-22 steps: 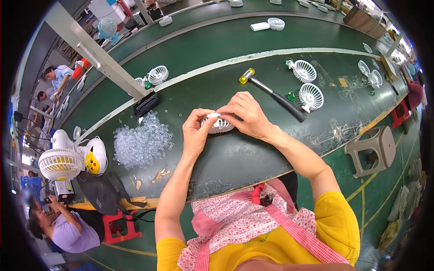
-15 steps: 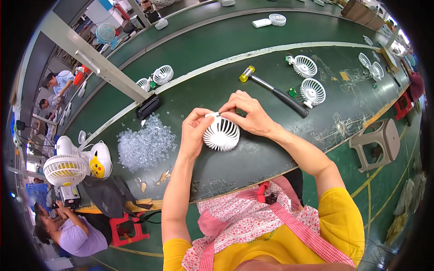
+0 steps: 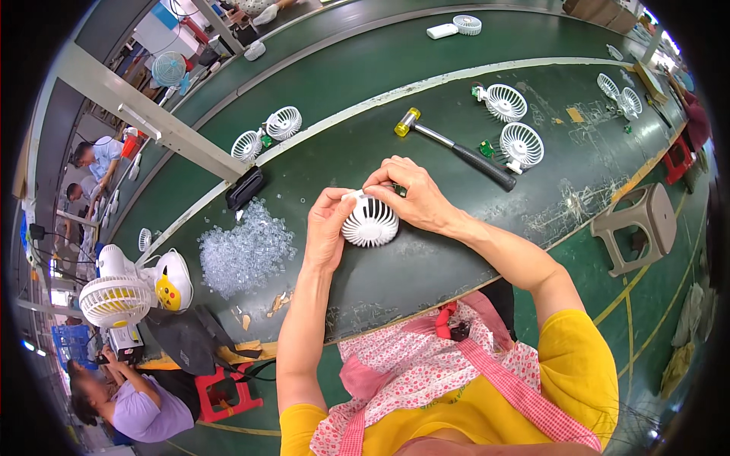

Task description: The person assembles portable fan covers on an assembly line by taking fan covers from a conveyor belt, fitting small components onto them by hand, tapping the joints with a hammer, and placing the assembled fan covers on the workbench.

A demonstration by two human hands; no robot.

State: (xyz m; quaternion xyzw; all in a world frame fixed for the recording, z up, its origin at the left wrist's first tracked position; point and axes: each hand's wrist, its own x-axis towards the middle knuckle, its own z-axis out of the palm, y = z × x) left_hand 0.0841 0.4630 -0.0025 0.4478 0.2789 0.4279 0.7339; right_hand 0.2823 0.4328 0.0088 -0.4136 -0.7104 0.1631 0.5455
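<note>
Between my two hands is a white fan head [image 3: 372, 226] with a slatted, rounded grille, held just over the workbench. My left hand [image 3: 328, 220] is closed on its left side, thumb near the top edge. The fingers of my right hand [image 3: 414, 196] pinch the fan head's small neck at the top; a bit of green shows beside them. What lies under the fingertips is hidden. Left of my left hand spreads a pile of small clear plastic pieces [image 3: 245, 247]. Beyond my right hand lies a hammer [image 3: 456, 150] with a yellow head and black grip.
White fan parts with green circuit boards [image 3: 522, 146] lie at the right, more [image 3: 283, 123] by the metal post [image 3: 152, 125]. A larger white fan [image 3: 115, 300] and black bag [image 3: 186, 338] stand left. A green conveyor belt [image 3: 365, 68] runs behind. A stool [image 3: 637, 224] stands right; people sit left.
My view has shifted slightly. Both hands keep hold of the fan head, which has tilted a little; a bit of green now shows by my right fingers. A fan part on the belt has moved.
</note>
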